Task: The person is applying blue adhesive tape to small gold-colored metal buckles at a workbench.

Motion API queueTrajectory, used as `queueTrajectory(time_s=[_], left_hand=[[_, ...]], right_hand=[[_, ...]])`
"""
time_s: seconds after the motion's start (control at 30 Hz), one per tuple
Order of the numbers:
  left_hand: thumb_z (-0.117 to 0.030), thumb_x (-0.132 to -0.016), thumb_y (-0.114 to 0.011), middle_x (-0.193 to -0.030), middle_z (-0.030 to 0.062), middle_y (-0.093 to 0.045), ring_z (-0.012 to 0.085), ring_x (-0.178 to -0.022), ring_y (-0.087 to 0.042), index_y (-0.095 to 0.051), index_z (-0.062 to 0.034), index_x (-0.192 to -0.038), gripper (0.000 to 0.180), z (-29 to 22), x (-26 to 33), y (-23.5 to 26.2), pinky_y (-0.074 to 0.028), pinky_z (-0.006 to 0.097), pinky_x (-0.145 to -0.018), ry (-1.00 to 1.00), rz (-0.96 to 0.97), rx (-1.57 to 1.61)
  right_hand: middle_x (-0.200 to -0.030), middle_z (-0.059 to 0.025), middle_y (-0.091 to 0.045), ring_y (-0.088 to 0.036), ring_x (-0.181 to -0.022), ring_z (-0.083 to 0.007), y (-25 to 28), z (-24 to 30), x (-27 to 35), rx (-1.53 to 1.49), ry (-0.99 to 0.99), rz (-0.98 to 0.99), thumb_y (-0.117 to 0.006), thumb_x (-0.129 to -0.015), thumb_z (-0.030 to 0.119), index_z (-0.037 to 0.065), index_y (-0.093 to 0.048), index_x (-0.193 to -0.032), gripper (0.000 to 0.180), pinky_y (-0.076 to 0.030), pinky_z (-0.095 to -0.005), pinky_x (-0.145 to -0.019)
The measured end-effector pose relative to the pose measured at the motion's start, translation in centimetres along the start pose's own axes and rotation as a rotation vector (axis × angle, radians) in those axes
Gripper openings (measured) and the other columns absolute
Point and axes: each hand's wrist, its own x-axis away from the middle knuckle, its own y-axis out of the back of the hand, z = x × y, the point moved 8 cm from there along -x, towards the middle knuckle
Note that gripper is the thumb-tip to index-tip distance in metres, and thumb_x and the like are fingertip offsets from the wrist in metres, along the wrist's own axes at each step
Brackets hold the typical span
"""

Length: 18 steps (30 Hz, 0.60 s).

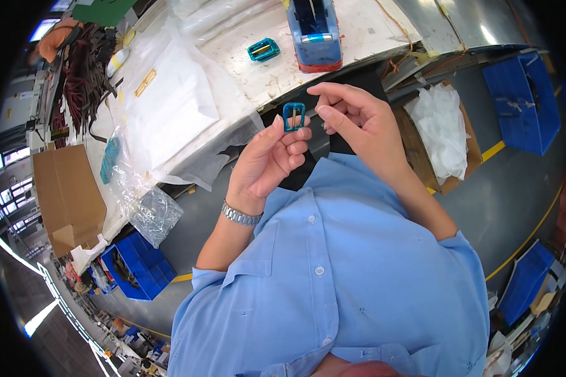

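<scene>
Between the thumb and fingers of my left hand [267,157] a teal belt buckle [285,117] with a gold-coloured middle bar is held upright, in front of the table's edge. My right hand [365,122] hovers just right of the buckle, not touching it. Its index finger and thumb are apart, the other fingers curled, and I see nothing held in it. A second teal buckle [263,49] of the same kind lies on the white tabletop [233,66]. A blue tape dispenser [315,38] stands at the table's edge to its right.
White sheets [179,94] cover the table's left part, with gold-coloured pieces [146,83] on them. Clear plastic bags [154,213] hang off the edge beside a cardboard box [69,195]. Blue bins [138,267] stand on the floor. At right is a carton [440,132] with white wrapping.
</scene>
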Motion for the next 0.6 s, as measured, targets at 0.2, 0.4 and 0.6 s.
queueTrajectory(time_s=[0.2,0.4,0.6], left_hand=[[-0.037,-0.114,-0.057,-0.111,0.0053,-0.056,0.008,-0.084,-0.05,-0.056,0.0018,-0.137,0.045,2.1,-0.1,-0.7,-0.049,0.02,-0.063,0.116,-0.028,0.165],[-0.037,-0.114,-0.058,-0.11,0.0058,-0.056,0.0077,-0.084,-0.05,-0.056,0.0005,-0.135,0.043,2.7,-0.2,-1.3,-0.048,0.019,-0.062,0.151,-0.026,0.171],[-0.036,-0.114,-0.059,-0.11,0.0062,-0.055,0.0074,-0.083,-0.048,-0.054,0.003,-0.138,0.046,3.4,-0.1,-1.4,-0.048,0.019,-0.063,0.18,-0.055,0.169]], right_hand=[[-0.107,-0.002,-0.069,-0.068,-0.091,-0.008,-0.4,-0.6,-0.5,0.072,0.023,0.055,-0.069,-0.105,0.009,-0.001,-0.075,-0.124,0.023,-0.055,-0.0242,-0.08],[-0.102,-0.005,-0.072,-0.07,-0.087,-0.0104,-0.4,0.4,-0.2,0.184,0.066,0.058,-0.07,-0.103,0.007,-0.003,-0.077,-0.114,0.017,-0.055,-0.025,-0.075],[-0.084,-0.009,-0.074,-0.068,-0.072,-0.0162,0.1,1.2,-0.3,0.262,0.219,0.0,-0.072,-0.1,0.012,-0.002,-0.079,-0.103,0.016,-0.052,-0.0296,-0.065]])
